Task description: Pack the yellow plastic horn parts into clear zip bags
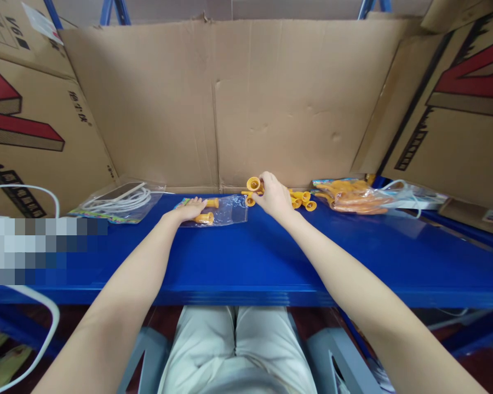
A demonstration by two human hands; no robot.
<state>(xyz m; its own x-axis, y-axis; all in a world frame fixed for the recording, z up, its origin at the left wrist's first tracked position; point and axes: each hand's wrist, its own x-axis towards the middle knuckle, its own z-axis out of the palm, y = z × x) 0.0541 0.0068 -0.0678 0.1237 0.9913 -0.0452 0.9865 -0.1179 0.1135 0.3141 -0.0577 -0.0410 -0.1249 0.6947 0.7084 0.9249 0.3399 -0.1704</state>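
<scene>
- pale trousers come first, a seated lap just below the front edge of the bench.
- and the hands?
- both reach toward the back edge. the right hand is near the middle of it, its fingers clamped on a yellow horn-shaped piece, flared end facing the camera.
- anything around that?
- a loose heap of similar yellow pieces, lying beside and partly behind the hand, along the back edge.
- what about the left hand?
- palm down on a clear bag, left of the middle. its fingers are stretched out flat, not curled round anything. two more yellow horns show by the fingertips; i can't tell if they're inside the bag.
- what else is on the bench?
- toward the back left corner, a packet of white cable; toward the back right, bagged orange-yellow items.
- and behind?
- a cardboard panel stands along the back edge.
</scene>
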